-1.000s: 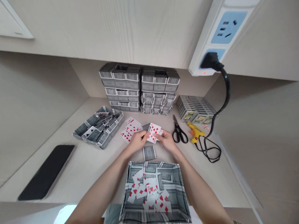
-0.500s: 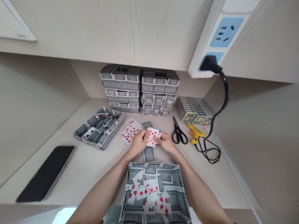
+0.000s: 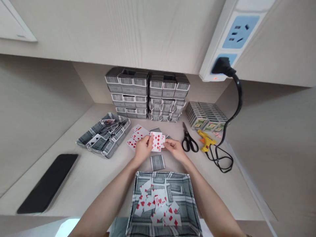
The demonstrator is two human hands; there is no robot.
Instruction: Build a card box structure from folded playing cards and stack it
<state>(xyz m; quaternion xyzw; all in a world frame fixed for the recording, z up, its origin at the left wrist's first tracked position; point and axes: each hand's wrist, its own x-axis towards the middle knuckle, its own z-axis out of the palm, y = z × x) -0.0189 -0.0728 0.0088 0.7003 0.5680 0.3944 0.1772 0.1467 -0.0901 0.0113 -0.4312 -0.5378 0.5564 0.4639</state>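
Observation:
My left hand (image 3: pixel 144 147) pinches a red ten of diamonds (image 3: pixel 156 142), face up. A second card (image 3: pixel 163 141) shows from behind its right edge, and the fingertips of my right hand (image 3: pixel 173 146) are closed on that one. Several red diamond cards (image 3: pixel 139 133) lie overlapped on the table just left of my left hand. A grey patterned piece (image 3: pixel 157 163) lies below the held cards, and another (image 3: pixel 155 130) is partly hidden above them. Nearest me, an open box made of cards (image 3: pixel 194 197) contains loose red cards (image 3: pixel 161 200).
A card tray (image 3: pixel 116 147) and black phone (image 3: pixel 48 184) lie left. Stacked card boxes (image 3: pixel 129 89) stand behind. Scissors (image 3: pixel 189 143), a yellow glue gun (image 3: pixel 206 141) and card packs (image 3: pixel 206 116) are right. A power strip (image 3: pixel 237 36) with a plugged-in cord hangs above.
Both hands have shifted slightly with the cards. The ten has moved left and up, and my right hand's fingertips have moved to the right edge of the card behind it.

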